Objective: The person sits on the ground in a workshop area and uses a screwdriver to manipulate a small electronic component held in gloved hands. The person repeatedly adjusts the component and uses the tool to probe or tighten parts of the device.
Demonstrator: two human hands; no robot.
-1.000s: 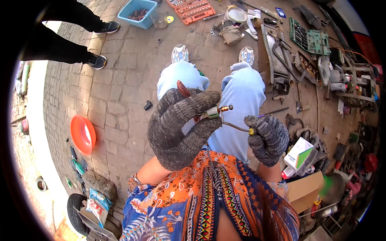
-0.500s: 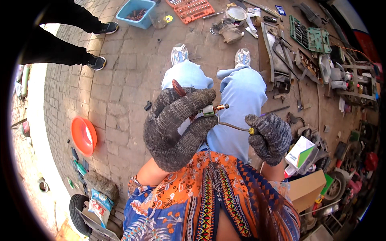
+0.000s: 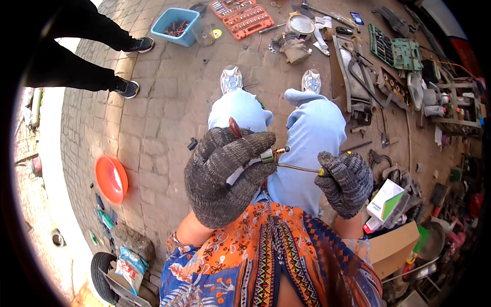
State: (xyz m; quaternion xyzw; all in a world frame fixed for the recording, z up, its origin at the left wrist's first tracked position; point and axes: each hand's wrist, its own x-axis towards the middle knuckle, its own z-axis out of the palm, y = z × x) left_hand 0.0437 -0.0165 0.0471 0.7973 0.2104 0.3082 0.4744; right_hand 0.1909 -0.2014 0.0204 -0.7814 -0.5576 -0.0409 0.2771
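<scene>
Both my hands wear dark grey knitted gloves above my light blue trousers. My left hand [image 3: 225,176] is closed round a small silver cylindrical part [image 3: 267,155] with a copper-coloured, dark-tipped stem pointing right. A reddish-brown piece [image 3: 235,128] sticks up between its fingers, and something whitish shows in the palm; how these join is hidden. My right hand [image 3: 345,183] pinches a yellow end piece [image 3: 322,172] on a thin brownish wire [image 3: 299,167]. That wire runs nearly straight across to the silver part at my left fingertips.
An orange bowl [image 3: 111,179] lies at left, and a person's dark-clad legs [image 3: 76,66] stand beyond it. A blue basin [image 3: 176,26], an orange socket set [image 3: 248,21] and a green tool case [image 3: 394,48] lie ahead. A cardboard box [image 3: 393,243] is near my right arm.
My right hand has shifted slightly right and down, and the wire, bent before, is now straighter. My left hand keeps its hold on the silver part. The whole view has shifted a little.
</scene>
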